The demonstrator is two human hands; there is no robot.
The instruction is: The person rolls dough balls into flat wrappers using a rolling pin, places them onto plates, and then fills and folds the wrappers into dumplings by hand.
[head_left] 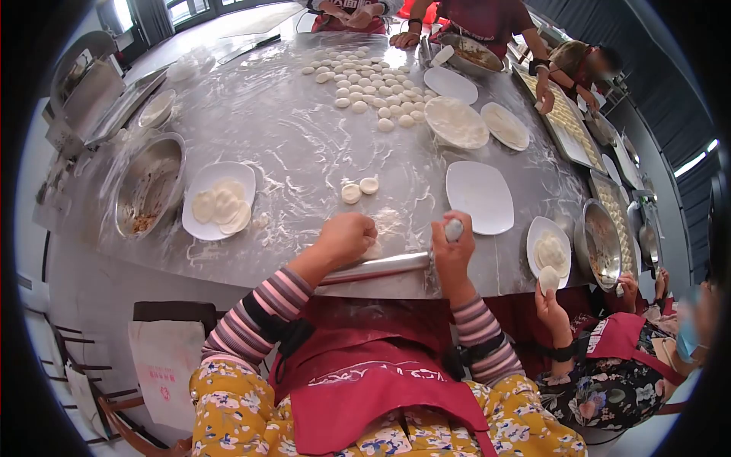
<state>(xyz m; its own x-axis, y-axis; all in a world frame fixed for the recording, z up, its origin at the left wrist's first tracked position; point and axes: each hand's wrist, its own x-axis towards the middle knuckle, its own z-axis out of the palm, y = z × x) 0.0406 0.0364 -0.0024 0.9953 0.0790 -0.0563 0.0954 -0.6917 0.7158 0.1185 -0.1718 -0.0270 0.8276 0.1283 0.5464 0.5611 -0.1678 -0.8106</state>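
Note:
My right hand [453,251] is wrapped round the handle of a metal rolling pin [381,266], which lies slanted near the table's front edge. Left of it, my left hand [346,238] is closed, its fingertips down at the table on the pale edge of a dough wrapper [373,250], mostly hidden by the hand. Loose flour [390,222] is spread just beyond the fingers. Two small dough rounds [351,193] sit a little farther out. To the left, a white plate [196,174] holds several flat dough wrappers [225,206].
Many dough rounds [373,85] cover the table's far middle. A square white plate [480,198] stands beyond my right hand. Metal bowls [171,164] with filling stand left and right. At right, a co-worker's hand [554,312] holds a wrapper. Other people stand across the table.

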